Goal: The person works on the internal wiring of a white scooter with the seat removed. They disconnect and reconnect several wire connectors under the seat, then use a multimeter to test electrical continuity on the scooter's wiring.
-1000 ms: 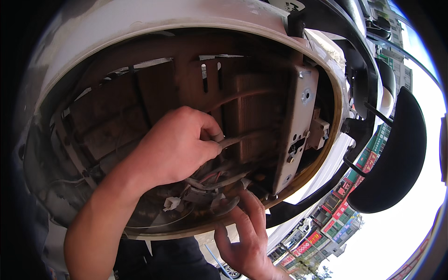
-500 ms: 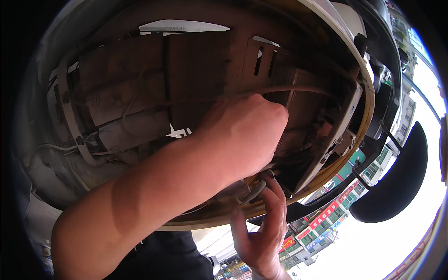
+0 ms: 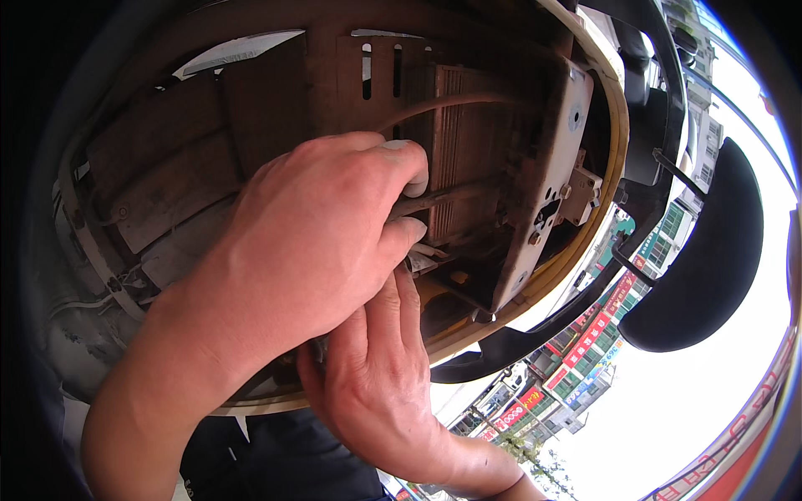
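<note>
Inside the open oval housing (image 3: pixel 620 142), my left hand (image 3: pixel 322 234) is curled with thumb and index finger around a dusty brown cable (image 3: pixel 451 194). My right hand (image 3: pixel 380 376) reaches up from below, beneath the left, its long fingers pressed side by side and its fingertips hidden among the wiring (image 3: pixel 430 256), so what they hold cannot be made out. Right of the hands are a ribbed metal block (image 3: pixel 451 134) and a steel bracket (image 3: pixel 539 234) with holes. Flat panels (image 3: pixel 159 192) line the shadowed left side.
A black padded part (image 3: pixel 702 250) on bent rods stands out at the right, beside a black curved frame (image 3: pixel 660 117). Dark clothing (image 3: pixel 284 455) is below the hands. Buildings with red signs (image 3: pixel 589 338) show beyond the right rim.
My left hand reached right and up, then moved back left, now around the cable. My right hand has risen further into the housing, under the left, its fingers straighter. The camera's view has shifted.
</note>
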A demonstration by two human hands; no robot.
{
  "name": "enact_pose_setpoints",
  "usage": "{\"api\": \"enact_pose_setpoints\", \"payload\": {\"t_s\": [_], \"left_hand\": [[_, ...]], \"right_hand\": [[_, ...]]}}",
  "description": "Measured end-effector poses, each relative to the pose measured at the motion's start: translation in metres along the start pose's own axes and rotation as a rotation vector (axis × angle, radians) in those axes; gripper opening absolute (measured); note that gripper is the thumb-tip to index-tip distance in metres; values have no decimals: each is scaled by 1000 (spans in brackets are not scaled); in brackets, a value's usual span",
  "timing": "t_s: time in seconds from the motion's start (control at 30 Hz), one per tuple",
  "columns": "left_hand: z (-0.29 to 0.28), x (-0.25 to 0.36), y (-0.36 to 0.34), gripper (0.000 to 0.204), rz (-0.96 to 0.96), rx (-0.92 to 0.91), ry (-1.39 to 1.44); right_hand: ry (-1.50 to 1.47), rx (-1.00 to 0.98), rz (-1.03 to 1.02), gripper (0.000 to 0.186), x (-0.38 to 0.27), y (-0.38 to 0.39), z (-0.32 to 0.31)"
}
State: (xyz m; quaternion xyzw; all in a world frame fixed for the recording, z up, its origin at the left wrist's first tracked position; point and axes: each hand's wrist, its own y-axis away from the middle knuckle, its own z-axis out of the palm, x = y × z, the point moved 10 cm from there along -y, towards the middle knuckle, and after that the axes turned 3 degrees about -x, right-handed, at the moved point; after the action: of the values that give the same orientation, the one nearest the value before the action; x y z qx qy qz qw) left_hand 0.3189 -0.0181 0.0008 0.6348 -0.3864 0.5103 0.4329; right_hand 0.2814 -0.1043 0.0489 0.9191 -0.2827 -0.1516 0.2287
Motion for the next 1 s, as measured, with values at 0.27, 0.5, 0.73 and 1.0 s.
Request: {"api": "enact_pose_setpoints", "payload": {"t_s": [0.27,0.5,0.73,1.0], "left_hand": [[24,19,-14,22,37,-254,-234],[34,7,-10,18,-59,-300,-263],[36,10,-3,15,-23,-189,-223],[24,32,1,16,129,59,-260]], "right_hand": [[-54,66,-22,45,4,-4,-2],[-81,120,-22,39,20,35,-21],[27,234,-126,35,37,62,-40],[-165,168,-102,28,45,65,-43]]}}
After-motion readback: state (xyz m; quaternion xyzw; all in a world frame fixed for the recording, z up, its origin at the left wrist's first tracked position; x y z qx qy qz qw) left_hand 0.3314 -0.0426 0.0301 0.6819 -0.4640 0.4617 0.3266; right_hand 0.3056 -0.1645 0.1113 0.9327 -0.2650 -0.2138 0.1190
